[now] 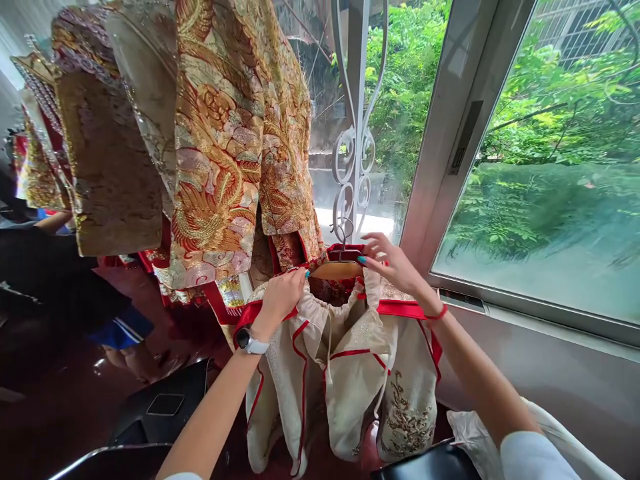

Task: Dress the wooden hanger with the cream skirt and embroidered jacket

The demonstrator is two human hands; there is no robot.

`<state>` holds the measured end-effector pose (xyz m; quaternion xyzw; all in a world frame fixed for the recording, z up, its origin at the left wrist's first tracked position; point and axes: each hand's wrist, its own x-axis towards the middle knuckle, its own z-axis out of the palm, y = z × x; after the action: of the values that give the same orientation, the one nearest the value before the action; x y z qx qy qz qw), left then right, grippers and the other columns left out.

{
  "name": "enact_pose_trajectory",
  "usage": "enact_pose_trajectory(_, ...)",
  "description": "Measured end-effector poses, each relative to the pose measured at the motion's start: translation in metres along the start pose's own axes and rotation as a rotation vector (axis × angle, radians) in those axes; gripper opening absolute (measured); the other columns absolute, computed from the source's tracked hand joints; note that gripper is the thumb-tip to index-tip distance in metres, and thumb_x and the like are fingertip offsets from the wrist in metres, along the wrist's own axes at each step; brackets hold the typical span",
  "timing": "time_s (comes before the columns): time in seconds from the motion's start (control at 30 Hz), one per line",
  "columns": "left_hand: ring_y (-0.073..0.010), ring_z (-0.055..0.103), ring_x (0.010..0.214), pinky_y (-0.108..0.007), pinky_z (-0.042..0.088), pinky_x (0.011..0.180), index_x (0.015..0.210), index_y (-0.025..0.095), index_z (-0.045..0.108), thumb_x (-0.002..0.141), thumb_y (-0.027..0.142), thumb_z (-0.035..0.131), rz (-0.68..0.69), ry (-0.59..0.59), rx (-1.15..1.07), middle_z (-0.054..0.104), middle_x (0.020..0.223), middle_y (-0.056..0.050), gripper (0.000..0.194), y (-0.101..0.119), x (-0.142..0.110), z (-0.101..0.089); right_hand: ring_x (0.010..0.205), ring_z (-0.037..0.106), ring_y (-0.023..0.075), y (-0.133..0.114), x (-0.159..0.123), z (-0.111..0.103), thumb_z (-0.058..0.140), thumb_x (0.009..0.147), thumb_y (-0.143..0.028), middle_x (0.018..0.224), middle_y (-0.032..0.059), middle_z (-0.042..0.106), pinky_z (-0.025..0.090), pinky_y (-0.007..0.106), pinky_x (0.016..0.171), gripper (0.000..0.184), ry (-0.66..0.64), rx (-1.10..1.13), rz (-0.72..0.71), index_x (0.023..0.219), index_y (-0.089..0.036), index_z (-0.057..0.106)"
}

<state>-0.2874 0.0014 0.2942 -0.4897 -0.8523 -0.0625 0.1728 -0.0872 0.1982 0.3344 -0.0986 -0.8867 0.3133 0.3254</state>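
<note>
A pair of cream trousers [350, 383] with red piping and a gathered drawstring waist hangs in front of me. A wooden hanger [336, 270] shows inside the waist opening, its metal hook upright above. My left hand [283, 293], a watch on its wrist, is closed on the left end of the gathered waistband. At the other end, my right hand [393, 263] has its fingers spread near the hanger, thumb close to the waistband's top edge. Behind the trousers is a cream garment [407, 407] with red trim and beaded embroidery, partly covered.
Gold embroidered garments [215, 147] hang at the left, close to my left hand. A window [545, 200] with a metal frame and sill is at the right. Black chairs [165, 403] stand below left. A person in dark clothing [50, 287] is at the far left.
</note>
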Motion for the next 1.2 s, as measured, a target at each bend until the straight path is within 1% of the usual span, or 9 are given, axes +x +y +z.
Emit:
enact_pose_trajectory(0.1, -0.0272, 0.074, 0.093, -0.032, 0.051, 0.072, 0.116, 0.019, 0.065, 0.104, 0.031, 0.030, 0.014, 0.001, 0.009, 0.076, 0.107, -0.014, 0.039, -0.002, 0.002, -0.001, 0.074, 0.067, 0.0190, -0.022, 0.028, 0.027, 0.055, 0.090, -0.035, 0.099, 0.0073, 0.069, 0.054, 0.035, 0.071, 0.049, 0.033, 0.048, -0.045, 0.136, -0.022, 0.043)
enact_pose_trajectory(0.23, -0.0255, 0.074, 0.092, -0.030, 0.049, 0.070, 0.117, 0.019, 0.065, 0.104, 0.032, 0.030, 0.023, 0.026, -0.020, 0.076, 0.106, -0.014, 0.040, -0.002, 0.003, 0.002, 0.068, 0.066, 0.0179, -0.025, 0.040, 0.049, 0.045, 0.087, -0.021, 0.103, 0.0085, 0.069, 0.054, 0.037, 0.070, 0.047, 0.131, 0.069, -0.056, 0.134, -0.022, 0.045)
enact_pose_trajectory(0.53, -0.0230, 0.073, 0.087, -0.026, 0.043, 0.064, 0.109, 0.020, 0.066, 0.105, 0.034, 0.026, 0.034, 0.055, -0.096, 0.077, 0.090, -0.011, 0.042, -0.006, 0.012, 0.000, 0.081, 0.057, 0.0162, -0.011, 0.044, 0.051, 0.049, 0.082, -0.027, 0.103, 0.0053, 0.057, 0.060, 0.032, 0.066, 0.033, 0.218, 0.321, -0.084, 0.115, -0.025, 0.054)
enact_pose_trajectory(0.7, -0.0239, 0.073, 0.091, -0.027, 0.046, 0.068, 0.113, 0.021, 0.065, 0.104, 0.031, 0.029, 0.010, 0.027, -0.133, 0.077, 0.097, -0.011, 0.039, -0.010, 0.018, 0.003, 0.083, 0.055, 0.0168, -0.003, 0.052, 0.055, 0.052, 0.084, -0.034, 0.097, 0.0038, 0.054, 0.061, 0.032, 0.068, 0.032, 0.247, 0.370, -0.056, 0.116, -0.027, 0.055)
enact_pose_trajectory(0.8, -0.0242, 0.071, 0.095, -0.030, 0.049, 0.075, 0.118, 0.021, 0.062, 0.103, 0.032, 0.029, 0.043, 0.033, -0.194, 0.076, 0.105, -0.010, 0.038, -0.017, 0.012, 0.002, 0.085, 0.059, 0.0171, 0.004, 0.027, 0.041, 0.056, 0.086, -0.038, 0.102, 0.0042, 0.058, 0.059, 0.036, 0.078, 0.038, 0.285, 0.267, -0.056, 0.123, -0.028, 0.052)
enact_pose_trajectory(0.9, -0.0264, 0.064, 0.110, -0.036, 0.048, 0.093, 0.123, 0.019, 0.057, 0.100, 0.035, 0.033, 0.096, 0.192, -0.241, 0.069, 0.119, -0.013, 0.036, -0.025, -0.011, 0.002, 0.092, 0.061, 0.0217, 0.014, -0.030, 0.020, 0.059, 0.088, -0.043, 0.097, 0.0056, 0.063, 0.053, 0.041, 0.089, 0.037, 0.356, 0.020, 0.025, 0.120, -0.025, 0.054)
enact_pose_trajectory(1.03, -0.0335, 0.057, 0.117, -0.046, 0.043, 0.101, 0.125, 0.016, 0.052, 0.092, 0.046, 0.047, -0.154, 0.457, -0.177, 0.062, 0.121, -0.019, 0.044, -0.017, -0.057, 0.009, 0.102, 0.060, 0.0282, 0.027, -0.113, 0.020, 0.056, 0.089, -0.051, 0.115, 0.0126, 0.062, 0.049, 0.045, 0.092, 0.050, 0.331, -0.284, 0.204, 0.129, -0.023, 0.050)
enact_pose_trajectory(1.13, -0.0351, 0.062, 0.106, -0.047, 0.046, 0.091, 0.125, 0.015, 0.048, 0.085, 0.055, 0.054, -0.332, 0.419, -0.177, 0.067, 0.107, -0.018, 0.058, 0.004, -0.074, 0.016, 0.118, 0.053, 0.0343, 0.039, -0.137, 0.031, 0.060, 0.085, -0.057, 0.128, 0.0162, 0.055, 0.043, 0.051, 0.100, 0.071, 0.276, -0.460, 0.236, 0.143, -0.022, 0.041)
enact_pose_trajectory(1.2, -0.0338, 0.066, 0.095, -0.042, 0.047, 0.082, 0.124, 0.014, 0.048, 0.085, 0.056, 0.054, -0.405, 0.334, -0.191, 0.071, 0.095, -0.015, 0.058, 0.018, -0.069, 0.016, 0.124, 0.047, 0.0365, 0.053, -0.133, 0.028, 0.057, 0.087, -0.057, 0.131, 0.0159, 0.052, 0.039, 0.055, 0.103, 0.067, 0.249, -0.553, 0.236, 0.144, -0.025, 0.044)
